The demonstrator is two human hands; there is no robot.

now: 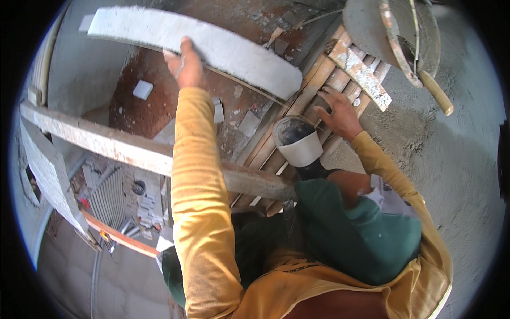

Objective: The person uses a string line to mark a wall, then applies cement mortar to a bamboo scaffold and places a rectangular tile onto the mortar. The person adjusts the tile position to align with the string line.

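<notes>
A long, slightly bowed-looking white slab [234,48] lies across the far side. My left hand [186,66] reaches out to its near edge, thumb up on the top face and the other fingers against the edge, partly hidden. A thin string runs along that edge. My right hand [341,112] rests with fingers spread on the round wooden poles [339,80] of a platform, holding nothing. Beside it is my foot in a slide sandal with a wide white strap [302,151].
A round grey mortar basin [366,21] stands at the upper right, with a wooden-handled tool [436,94] at its side. A mortar-spattered board [361,74] lies on the poles. A timber beam [106,135] crosses at left. Below are broken white pieces [142,89] and corrugated sheets [109,191].
</notes>
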